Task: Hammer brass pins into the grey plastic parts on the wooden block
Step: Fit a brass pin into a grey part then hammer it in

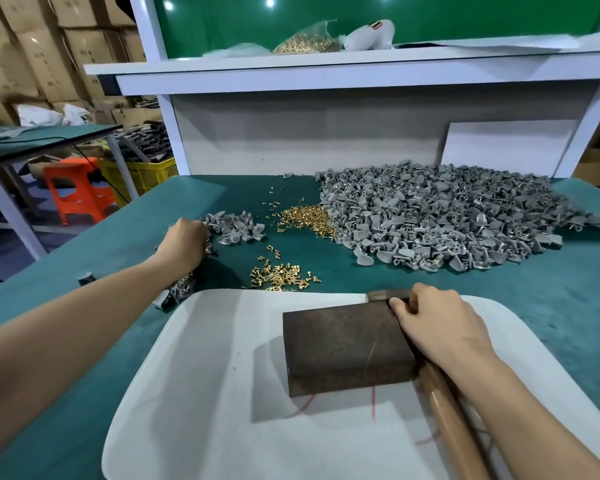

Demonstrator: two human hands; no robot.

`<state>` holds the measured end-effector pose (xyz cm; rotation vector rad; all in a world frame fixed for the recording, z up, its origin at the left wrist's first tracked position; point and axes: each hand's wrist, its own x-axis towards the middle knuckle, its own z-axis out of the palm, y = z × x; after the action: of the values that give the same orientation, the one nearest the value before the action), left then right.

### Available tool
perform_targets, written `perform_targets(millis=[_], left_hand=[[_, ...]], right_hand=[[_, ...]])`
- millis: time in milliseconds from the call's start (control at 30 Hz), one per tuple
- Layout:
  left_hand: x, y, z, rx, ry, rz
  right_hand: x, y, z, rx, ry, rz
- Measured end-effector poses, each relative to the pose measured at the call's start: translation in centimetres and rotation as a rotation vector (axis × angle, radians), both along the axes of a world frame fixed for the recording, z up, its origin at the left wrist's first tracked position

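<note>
Hands work apart at this bench. The left hand (pixel 184 242) reaches out to the far left and rests at the edge of a small pile of grey plastic parts (pixel 234 228). Its fingers are curled under and hidden by the back of the hand, so I cannot tell whether it holds any. More grey pieces lie beneath its wrist.

The right hand (pixel 437 320) is wrapped round the hammer (pixel 444 410) just below its dark head, thumb on the near side. The wooden handle runs back toward the near right under the forearm. The hammer lies against the right side of the wooden block (pixel 347 348), which sits on a white board (pixel 205 375) on the green table (pixel 568 289).

Brass pins (pixel 281 275) lie scattered just beyond the board, with a second cluster farther off. That cluster touches a large heap of grey parts (pixel 440 220) at the far right. A clear bag of pins (pixel 305 41) sits on the shelf above.
</note>
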<state>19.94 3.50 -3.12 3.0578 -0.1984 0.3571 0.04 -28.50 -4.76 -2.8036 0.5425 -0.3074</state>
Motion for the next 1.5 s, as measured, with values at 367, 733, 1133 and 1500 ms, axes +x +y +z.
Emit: perform_targets(millis=[367,733,1133,1500], left_hand=[[-11.7,-9.2,3.1,-1.037,0.273,-0.673],[-16.0,-11.4,-0.6,-1.202,0.302,-0.855],[-16.3,-11.3,-0.5,-1.282,0.218,-0.808],[-16.8,-11.3,-0.2,-1.381,0.279,-0.835]], right_hand=[[-1.2,0.7,1.7,0.357,-0.460,0.178],[-2.1,3.4,1.9,0.565,-0.419,0.473],[-2.3,4.2,2.0,0.309,-0.459,0.544],[-2.9,4.9,2.0,0.173,-0.715,0.635]])
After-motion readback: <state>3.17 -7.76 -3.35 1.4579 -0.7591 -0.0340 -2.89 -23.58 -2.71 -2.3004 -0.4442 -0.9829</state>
